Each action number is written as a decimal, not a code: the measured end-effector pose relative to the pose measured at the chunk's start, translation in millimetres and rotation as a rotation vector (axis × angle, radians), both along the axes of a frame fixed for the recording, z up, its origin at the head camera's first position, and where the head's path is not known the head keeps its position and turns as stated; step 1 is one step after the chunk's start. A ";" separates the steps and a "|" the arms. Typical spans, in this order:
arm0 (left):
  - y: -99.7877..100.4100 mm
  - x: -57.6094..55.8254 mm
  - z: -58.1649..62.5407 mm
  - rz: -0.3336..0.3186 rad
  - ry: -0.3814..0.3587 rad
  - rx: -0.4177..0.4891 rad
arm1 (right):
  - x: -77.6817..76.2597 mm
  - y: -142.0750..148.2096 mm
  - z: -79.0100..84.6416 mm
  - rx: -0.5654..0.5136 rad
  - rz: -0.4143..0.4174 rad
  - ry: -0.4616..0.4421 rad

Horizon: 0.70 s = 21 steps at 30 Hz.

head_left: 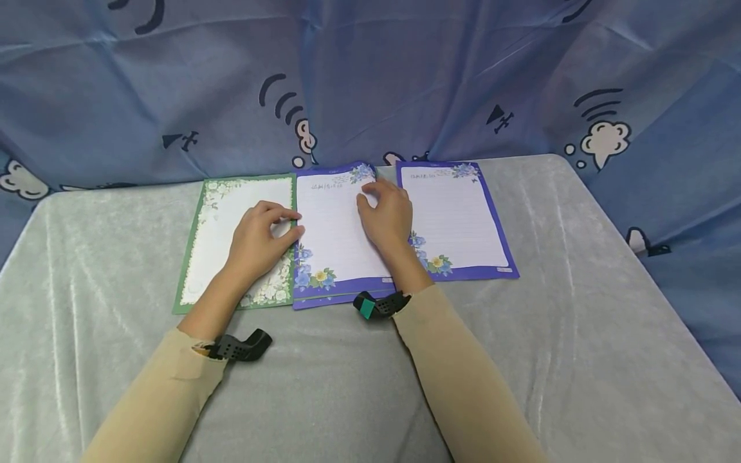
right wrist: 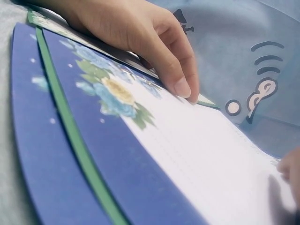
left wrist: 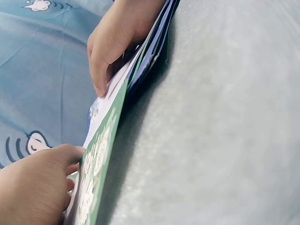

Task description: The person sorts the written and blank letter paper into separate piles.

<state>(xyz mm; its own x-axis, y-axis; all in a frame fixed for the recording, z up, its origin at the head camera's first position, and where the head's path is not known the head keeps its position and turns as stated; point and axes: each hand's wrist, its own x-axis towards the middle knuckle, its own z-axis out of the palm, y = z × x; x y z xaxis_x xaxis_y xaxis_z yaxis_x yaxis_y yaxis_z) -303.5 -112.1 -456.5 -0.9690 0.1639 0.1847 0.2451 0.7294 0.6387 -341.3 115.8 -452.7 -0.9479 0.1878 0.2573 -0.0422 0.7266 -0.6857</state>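
Nearest, gray cloth (head_left: 324,386) bears a central purple-bordered writing sheet (head_left: 338,238), layered over others. Unclenched left hand (head_left: 260,236) touches its left edge; relaxed right hand (head_left: 389,217), grasping nothing, touches its upper right. Behind, blue cartoon-print curtain (head_left: 370,83).

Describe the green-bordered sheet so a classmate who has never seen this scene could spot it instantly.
On the grey table, look towards the patterned curtain at its far edge. There, the left hand is over the green-bordered sheet, the leftmost one. Pale flowers set it apart from the blue-edged, blue-flowered middle sheet and right sheet.
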 end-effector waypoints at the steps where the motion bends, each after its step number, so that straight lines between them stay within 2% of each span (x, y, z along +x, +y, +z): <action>1: -0.1 -0.5 -0.5 0.002 0.001 -0.001 | 0.0 0.1 -0.1 -0.001 0.001 0.002; 21: -0.2 -1.5 -2.0 0.007 0.026 -0.006 | -1.8 -0.1 -1.9 -0.008 -0.006 0.003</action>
<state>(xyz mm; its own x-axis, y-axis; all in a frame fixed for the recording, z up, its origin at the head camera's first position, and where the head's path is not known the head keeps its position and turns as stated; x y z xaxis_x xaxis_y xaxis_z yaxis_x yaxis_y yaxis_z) -305.0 -112.3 -458.5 -0.9651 0.1588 0.2085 0.2565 0.7351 0.6276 -343.1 115.7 -454.6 -0.9461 0.1958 0.2582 -0.0395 0.7213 -0.6915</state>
